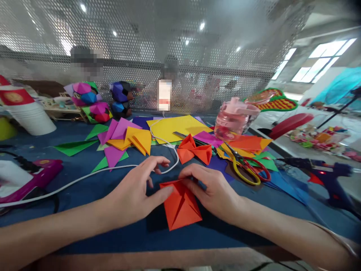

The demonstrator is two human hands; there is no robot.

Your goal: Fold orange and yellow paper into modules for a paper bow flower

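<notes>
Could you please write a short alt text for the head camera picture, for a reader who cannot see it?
The left hand and the right hand press on a folded orange paper on a blue table. Behind it lie coloured papers, scissors, a white cable and a pink bottle; a blue glue gun lies at the right.

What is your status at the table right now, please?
Left hand open, thumb against folded orange paper piece; right hand fingers on its top edge. White cable just beyond hands.
</notes>
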